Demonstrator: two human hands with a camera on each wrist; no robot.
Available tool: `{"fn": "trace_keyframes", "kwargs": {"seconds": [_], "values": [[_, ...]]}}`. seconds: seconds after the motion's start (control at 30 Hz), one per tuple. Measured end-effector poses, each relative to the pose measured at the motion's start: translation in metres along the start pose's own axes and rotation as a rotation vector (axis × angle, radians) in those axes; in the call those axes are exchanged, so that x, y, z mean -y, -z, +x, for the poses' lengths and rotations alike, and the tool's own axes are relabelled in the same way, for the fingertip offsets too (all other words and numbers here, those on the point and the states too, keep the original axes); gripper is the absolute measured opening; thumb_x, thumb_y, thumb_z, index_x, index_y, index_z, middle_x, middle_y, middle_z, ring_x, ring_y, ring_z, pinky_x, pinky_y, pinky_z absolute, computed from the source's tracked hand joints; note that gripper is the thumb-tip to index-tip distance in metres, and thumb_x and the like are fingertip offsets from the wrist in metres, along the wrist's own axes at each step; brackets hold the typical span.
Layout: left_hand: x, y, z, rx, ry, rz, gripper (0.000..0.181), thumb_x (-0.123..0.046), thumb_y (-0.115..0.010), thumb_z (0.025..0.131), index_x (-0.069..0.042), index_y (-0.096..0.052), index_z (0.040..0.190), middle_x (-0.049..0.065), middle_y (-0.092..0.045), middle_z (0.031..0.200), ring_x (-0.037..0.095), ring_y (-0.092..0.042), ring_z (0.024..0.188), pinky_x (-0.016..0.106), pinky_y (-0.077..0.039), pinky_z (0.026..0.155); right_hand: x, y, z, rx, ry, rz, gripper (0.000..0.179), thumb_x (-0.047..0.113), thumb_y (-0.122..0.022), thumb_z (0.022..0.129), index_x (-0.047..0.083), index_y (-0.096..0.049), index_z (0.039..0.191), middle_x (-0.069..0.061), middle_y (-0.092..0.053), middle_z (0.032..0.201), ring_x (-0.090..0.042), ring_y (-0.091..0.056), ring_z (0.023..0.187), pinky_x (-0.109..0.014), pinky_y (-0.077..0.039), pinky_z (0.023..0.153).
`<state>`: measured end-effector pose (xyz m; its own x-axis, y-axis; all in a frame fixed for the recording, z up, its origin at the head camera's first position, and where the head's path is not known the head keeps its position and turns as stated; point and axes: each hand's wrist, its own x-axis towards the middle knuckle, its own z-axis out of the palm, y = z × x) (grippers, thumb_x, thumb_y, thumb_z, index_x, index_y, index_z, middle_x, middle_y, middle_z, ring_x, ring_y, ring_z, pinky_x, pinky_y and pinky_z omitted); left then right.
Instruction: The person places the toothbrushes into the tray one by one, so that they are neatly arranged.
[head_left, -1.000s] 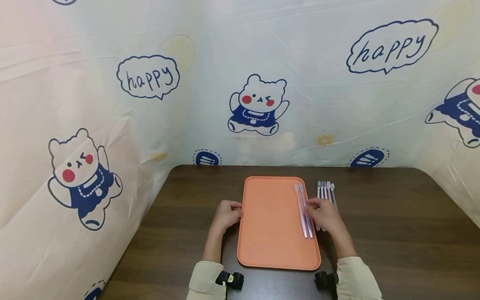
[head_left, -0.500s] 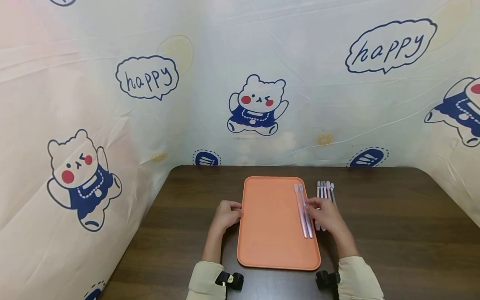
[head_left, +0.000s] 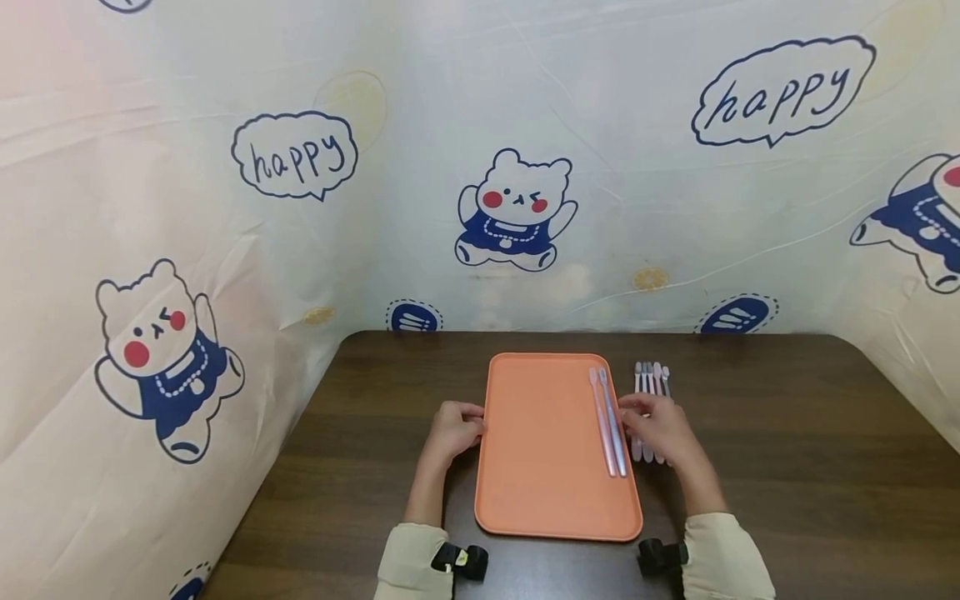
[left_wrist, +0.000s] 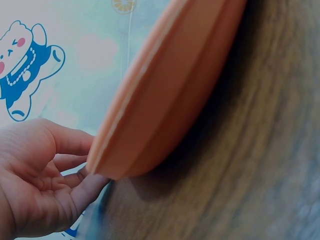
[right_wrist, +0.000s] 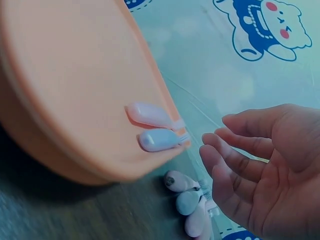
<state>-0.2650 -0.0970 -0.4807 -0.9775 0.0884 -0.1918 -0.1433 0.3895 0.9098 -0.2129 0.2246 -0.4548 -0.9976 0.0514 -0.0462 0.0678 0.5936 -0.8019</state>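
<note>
The left hand (head_left: 456, 427) pinches the tray (head_left: 543, 442) near the worktop's (head_left: 795, 433) far edge. Right of two toothbrushes (head_left: 616, 443), the right hand (head_left: 660, 427), loosely open, empty, has drawn slightly away.

Table (head_left: 795, 433) before me: dark brown wood grain, rounded far corners | Cloth walls (head_left: 427, 50): pale, creased, bluish behind, creamier at left and right | On them: blue-clad bears (head_left: 517, 237) with red cheeks, "happy" bubbles (head_left: 296, 156), yellow fruit slices (head_left: 650, 278) | Light: greyish sheen (head_left: 555, 575) on the table's near part
</note>
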Motion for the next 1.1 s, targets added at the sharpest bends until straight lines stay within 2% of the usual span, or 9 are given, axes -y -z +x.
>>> {"fn": "trace_keyframes", "kwargs": {"seconds": [0.27,0.53,1.1], "values": [[-0.002,0.0,-0.002,-0.003,0.001,-0.002,0.028,0.004,-0.061,0.089,0.011,-0.071,0.114,0.021,-0.073,0.101,0.014,-0.067,0.08,0.033,-0.063,0.072,-0.002,0.008,0.0,-0.014,-0.023,-0.039,0.034,0.014,-0.059,0.099,-0.007,-0.064,0.125,-0.024,-0.071,0.103,-0.02,-0.068,0.08,-0.028,-0.052,0.064],[-0.001,0.0,0.001,-0.009,-0.01,0.003,0.027,0.004,-0.061,0.089,0.011,-0.071,0.113,0.02,-0.074,0.1,0.013,-0.067,0.079,0.032,-0.063,0.072,-0.006,0.015,0.0,-0.008,-0.065,-0.02,0.038,0.016,-0.056,0.101,-0.008,-0.061,0.131,-0.029,-0.068,0.116,-0.026,-0.073,0.09,-0.036,-0.06,0.074],[0.001,0.0,0.001,-0.003,-0.005,-0.001,0.027,0.004,-0.062,0.09,0.01,-0.071,0.115,0.02,-0.073,0.101,0.013,-0.067,0.081,0.033,-0.064,0.073,-0.018,0.029,-0.003,-0.038,-0.118,-0.012,0.043,0.016,-0.055,0.101,-0.008,-0.057,0.136,-0.03,-0.067,0.116,-0.019,-0.068,0.084,-0.032,-0.062,0.073]]}}
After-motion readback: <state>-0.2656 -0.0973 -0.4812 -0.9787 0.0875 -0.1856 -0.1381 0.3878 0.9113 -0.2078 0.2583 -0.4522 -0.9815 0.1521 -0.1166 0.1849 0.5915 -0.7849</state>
